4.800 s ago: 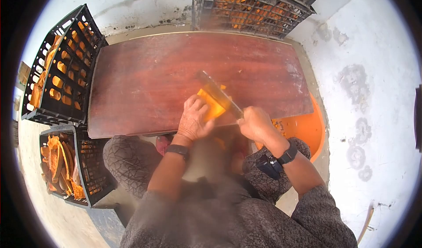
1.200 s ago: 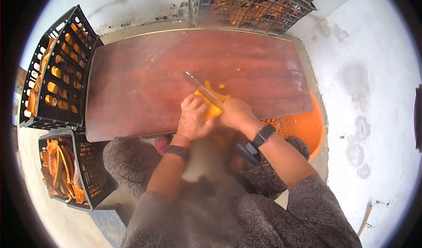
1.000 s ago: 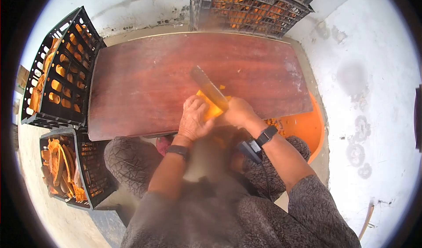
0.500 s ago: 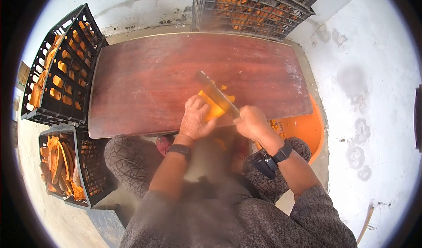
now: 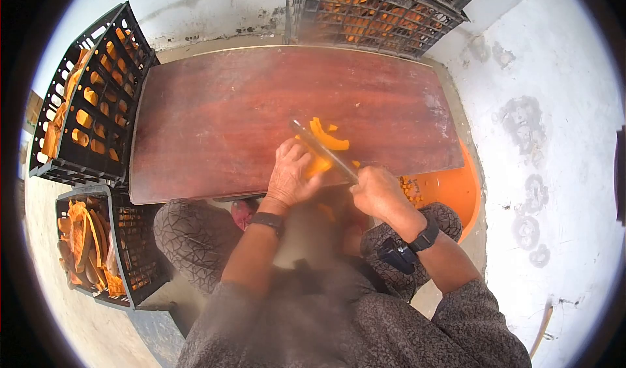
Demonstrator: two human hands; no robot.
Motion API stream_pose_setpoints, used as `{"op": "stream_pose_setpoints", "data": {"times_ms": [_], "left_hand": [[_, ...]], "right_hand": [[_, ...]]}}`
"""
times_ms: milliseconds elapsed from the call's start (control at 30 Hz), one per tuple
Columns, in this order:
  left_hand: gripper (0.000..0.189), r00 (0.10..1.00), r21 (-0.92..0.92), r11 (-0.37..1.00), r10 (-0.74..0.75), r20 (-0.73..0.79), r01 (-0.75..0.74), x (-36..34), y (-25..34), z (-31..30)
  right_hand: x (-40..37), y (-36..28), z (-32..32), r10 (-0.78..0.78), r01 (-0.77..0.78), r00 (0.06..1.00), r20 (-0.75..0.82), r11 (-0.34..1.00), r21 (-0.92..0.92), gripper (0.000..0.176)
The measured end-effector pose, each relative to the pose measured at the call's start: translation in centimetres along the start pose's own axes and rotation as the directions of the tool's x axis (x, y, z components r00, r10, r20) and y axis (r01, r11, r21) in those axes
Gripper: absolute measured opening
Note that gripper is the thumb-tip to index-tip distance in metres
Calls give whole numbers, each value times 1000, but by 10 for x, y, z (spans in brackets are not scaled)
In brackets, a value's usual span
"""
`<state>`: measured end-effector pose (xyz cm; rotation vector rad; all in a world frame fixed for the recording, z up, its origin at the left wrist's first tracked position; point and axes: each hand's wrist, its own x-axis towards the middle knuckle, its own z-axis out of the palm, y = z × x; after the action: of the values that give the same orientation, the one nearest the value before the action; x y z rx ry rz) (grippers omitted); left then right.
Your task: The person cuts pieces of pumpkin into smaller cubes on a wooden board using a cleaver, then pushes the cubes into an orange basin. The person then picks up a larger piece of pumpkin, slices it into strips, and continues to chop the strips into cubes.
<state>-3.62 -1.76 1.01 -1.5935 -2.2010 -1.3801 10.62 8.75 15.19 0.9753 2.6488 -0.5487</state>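
Observation:
My left hand [image 5: 292,174] is closed over a piece of orange pumpkin [image 5: 318,165], pressing it to the near edge of the reddish wooden board [image 5: 215,120]. In my right hand [image 5: 378,192] is a knife, its handle hidden by the fingers. The knife blade [image 5: 324,149] slants up and left across the pumpkin, close to my left fingertips. Just beyond the blade lies a curved pumpkin slice [image 5: 330,137], with small bits around it. The lower part of the held pumpkin is blurred.
An orange tub [image 5: 456,189] with small cubes sits under the board's right end. Black crates of orange pieces stand at left, one upper crate [image 5: 98,101] and one lower crate [image 5: 124,237]. More stacked crates [image 5: 385,16] are behind the board. A white wall [image 5: 548,140] rises at right.
The blade has moved slightly down and toward me, with my right hand shifting a little right and down. A curved slice now lies separate beyond the blade. My left hand stays nearly in place.

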Motion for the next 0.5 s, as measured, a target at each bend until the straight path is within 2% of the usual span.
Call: {"op": "stream_pose_setpoints", "data": {"times_ms": [367,433,500], "left_hand": [[29,1000,19,1000,-11,-4,11,-3,0,3],[30,1000,73,997,-5,2,5,-1,5,-1],[30,1000,63,998,-10,12,9,0,5,0]], "right_hand": [[0,-1,9,11,-11,1000,-2,999,-40,19],[2,-1,10,15,-16,1000,-17,999,-40,19],[4,-2,9,51,-49,998,28,995,-82,19]]}}
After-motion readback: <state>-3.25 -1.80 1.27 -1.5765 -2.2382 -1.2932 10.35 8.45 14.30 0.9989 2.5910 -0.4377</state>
